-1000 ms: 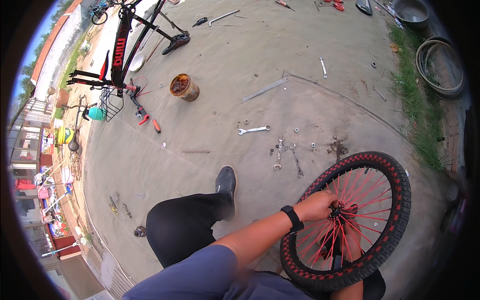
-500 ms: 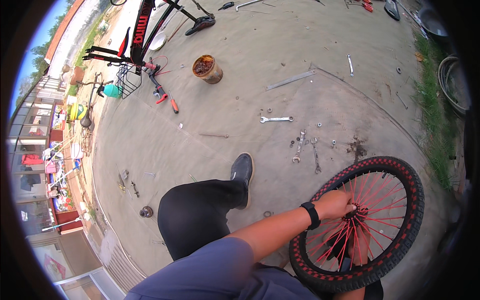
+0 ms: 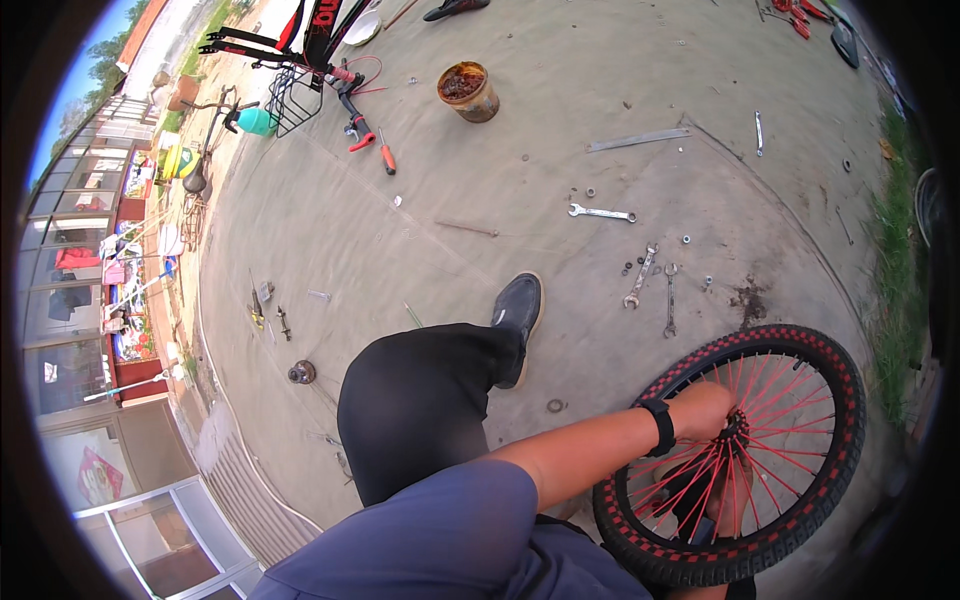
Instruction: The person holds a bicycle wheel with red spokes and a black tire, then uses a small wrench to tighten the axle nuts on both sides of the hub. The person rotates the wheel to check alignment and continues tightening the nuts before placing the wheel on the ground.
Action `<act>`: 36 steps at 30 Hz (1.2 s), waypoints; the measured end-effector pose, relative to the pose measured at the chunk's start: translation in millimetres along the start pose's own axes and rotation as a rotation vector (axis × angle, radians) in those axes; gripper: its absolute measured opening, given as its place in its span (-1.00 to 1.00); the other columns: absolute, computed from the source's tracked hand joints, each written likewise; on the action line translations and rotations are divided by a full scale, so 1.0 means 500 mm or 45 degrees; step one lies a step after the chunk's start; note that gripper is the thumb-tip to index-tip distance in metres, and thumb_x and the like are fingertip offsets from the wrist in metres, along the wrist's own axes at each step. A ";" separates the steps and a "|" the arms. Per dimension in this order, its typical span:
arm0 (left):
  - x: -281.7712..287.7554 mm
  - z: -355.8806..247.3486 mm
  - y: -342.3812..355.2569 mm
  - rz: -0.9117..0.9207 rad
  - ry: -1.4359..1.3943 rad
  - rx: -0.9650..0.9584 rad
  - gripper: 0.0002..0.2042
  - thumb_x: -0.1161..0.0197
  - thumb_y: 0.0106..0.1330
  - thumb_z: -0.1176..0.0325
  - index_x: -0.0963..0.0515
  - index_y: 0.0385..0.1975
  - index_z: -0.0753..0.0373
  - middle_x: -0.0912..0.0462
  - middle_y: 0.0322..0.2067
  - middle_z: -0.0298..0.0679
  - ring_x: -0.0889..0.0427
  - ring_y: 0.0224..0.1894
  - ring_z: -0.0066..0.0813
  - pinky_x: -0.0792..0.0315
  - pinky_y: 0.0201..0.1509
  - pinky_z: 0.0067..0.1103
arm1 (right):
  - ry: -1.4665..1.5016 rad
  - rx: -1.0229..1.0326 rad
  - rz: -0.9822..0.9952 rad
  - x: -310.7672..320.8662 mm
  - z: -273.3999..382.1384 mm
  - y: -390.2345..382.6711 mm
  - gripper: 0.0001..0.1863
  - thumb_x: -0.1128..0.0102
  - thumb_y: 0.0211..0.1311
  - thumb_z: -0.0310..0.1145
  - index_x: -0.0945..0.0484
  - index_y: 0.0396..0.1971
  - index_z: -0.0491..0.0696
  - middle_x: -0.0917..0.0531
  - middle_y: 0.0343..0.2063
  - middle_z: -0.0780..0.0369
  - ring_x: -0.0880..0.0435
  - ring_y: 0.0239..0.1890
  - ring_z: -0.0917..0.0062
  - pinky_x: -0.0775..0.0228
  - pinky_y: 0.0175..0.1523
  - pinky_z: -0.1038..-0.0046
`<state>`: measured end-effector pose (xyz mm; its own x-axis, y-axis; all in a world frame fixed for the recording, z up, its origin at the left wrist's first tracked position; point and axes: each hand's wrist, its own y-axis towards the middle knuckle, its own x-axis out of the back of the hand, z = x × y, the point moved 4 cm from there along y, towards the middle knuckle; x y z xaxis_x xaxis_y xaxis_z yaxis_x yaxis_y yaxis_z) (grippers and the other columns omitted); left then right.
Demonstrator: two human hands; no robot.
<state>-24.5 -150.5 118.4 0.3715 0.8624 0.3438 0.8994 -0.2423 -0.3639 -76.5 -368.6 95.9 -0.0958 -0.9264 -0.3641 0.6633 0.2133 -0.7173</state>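
A bicycle wheel (image 3: 848,470) with a black knobbly tyre, a red-and-black checked rim and red spokes leans tilted at the lower right. My left hand (image 3: 703,411), with a black band on its wrist, reaches over the near spokes. Its fingers are curled closed at the dark wheel hub (image 3: 736,428); any small part between them is hidden. Behind the spokes, my right hand (image 3: 735,488) comes up from below toward the far side of the hub, its fingers hidden from sight. Two silvery spanners, one open-ended spanner (image 3: 670,300) and another spanner (image 3: 641,276), lie beyond the wheel.
Another spanner (image 3: 602,213), a flat metal bar (image 3: 640,140) and several nuts lie on the concrete. A tub of brown grease (image 3: 468,92) and an orange-handled screwdriver (image 3: 387,155) are farther off, beside an upturned bicycle frame (image 3: 325,35). A round metal part (image 3: 301,372) sits left of my knee.
My view has turned, so the ground items appear shifted right and mostly upward. My left hand stays at the hub, its fingers now more hidden behind the back of the hand.
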 end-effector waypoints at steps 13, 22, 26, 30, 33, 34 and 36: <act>0.011 -0.019 -0.006 -0.095 -0.020 -0.035 -0.78 -0.33 0.23 0.26 -0.64 -0.32 0.30 -0.70 -0.33 0.06 -0.67 -0.20 0.13 -0.52 -0.11 -0.13 | -0.626 0.179 0.009 -0.015 0.037 -0.028 -0.61 -0.02 0.43 -0.32 -0.53 0.11 -0.23 -0.66 -0.02 -0.06 -0.64 0.01 0.09 -0.51 0.15 0.20; 0.011 -0.004 -0.004 -0.140 -0.042 -0.021 -0.80 -0.35 0.20 0.26 -0.66 -0.34 0.27 -0.70 -0.36 0.05 -0.67 -0.22 0.14 -0.52 -0.11 -0.11 | -1.489 0.575 0.187 -0.061 0.081 -0.041 -0.54 0.02 0.43 -0.20 -0.53 0.10 -0.26 -0.63 -0.01 -0.16 -0.59 0.05 -0.09 -0.43 0.22 0.09; 0.022 -0.007 -0.012 0.011 0.016 0.171 -0.81 -0.35 0.19 0.30 -0.66 -0.31 0.28 -0.70 -0.36 0.06 -0.67 -0.22 0.15 -0.51 -0.12 -0.10 | -1.689 0.678 0.376 -0.106 0.088 -0.042 -0.53 0.06 0.45 -0.16 -0.54 0.04 -0.26 -0.64 -0.09 -0.15 -0.60 -0.04 -0.08 -0.46 0.12 0.09; -0.004 0.004 -0.001 -0.091 -0.050 -0.032 -0.82 -0.33 0.21 0.31 -0.66 -0.29 0.28 -0.69 -0.36 0.07 -0.67 -0.21 0.15 -0.51 -0.12 -0.10 | -1.736 0.790 0.332 -0.107 0.090 -0.051 -0.57 0.06 0.47 -0.20 -0.55 0.02 -0.26 -0.66 -0.13 -0.10 -0.63 -0.10 0.01 -0.51 0.05 0.15; 0.010 0.008 -0.009 -0.134 -0.112 -0.012 -0.82 -0.32 0.23 0.31 -0.65 -0.28 0.29 -0.69 -0.36 0.07 -0.67 -0.21 0.15 -0.51 -0.10 -0.11 | -1.408 0.547 0.215 -0.088 0.067 -0.043 -0.60 0.04 0.47 -0.23 -0.54 0.03 -0.26 -0.66 -0.12 -0.07 -0.64 -0.09 0.07 -0.52 0.04 0.20; 0.020 -0.001 -0.007 -0.045 -0.056 0.076 -0.81 -0.32 0.23 0.32 -0.64 -0.27 0.30 -0.69 -0.36 0.06 -0.66 -0.20 0.15 -0.51 -0.10 -0.12 | -1.252 0.453 0.153 -0.077 0.059 -0.042 -0.60 0.04 0.47 -0.25 -0.54 0.04 -0.26 -0.66 -0.11 -0.06 -0.64 -0.09 0.09 -0.53 0.04 0.22; 0.013 -0.003 -0.003 0.032 -0.005 0.123 -0.80 -0.31 0.24 0.31 -0.63 -0.26 0.30 -0.69 -0.36 0.05 -0.66 -0.20 0.15 -0.50 -0.09 -0.12 | -0.891 0.266 0.084 -0.062 0.043 -0.038 -0.62 0.02 0.47 -0.27 -0.53 0.05 -0.25 -0.66 -0.11 -0.04 -0.65 -0.09 0.13 -0.54 0.04 0.25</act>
<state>-23.2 -145.0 122.3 0.3928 0.8582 0.3304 0.8633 -0.2204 -0.4540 -70.0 -350.6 133.6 0.3991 -0.9100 0.1123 0.7860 0.2764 -0.5530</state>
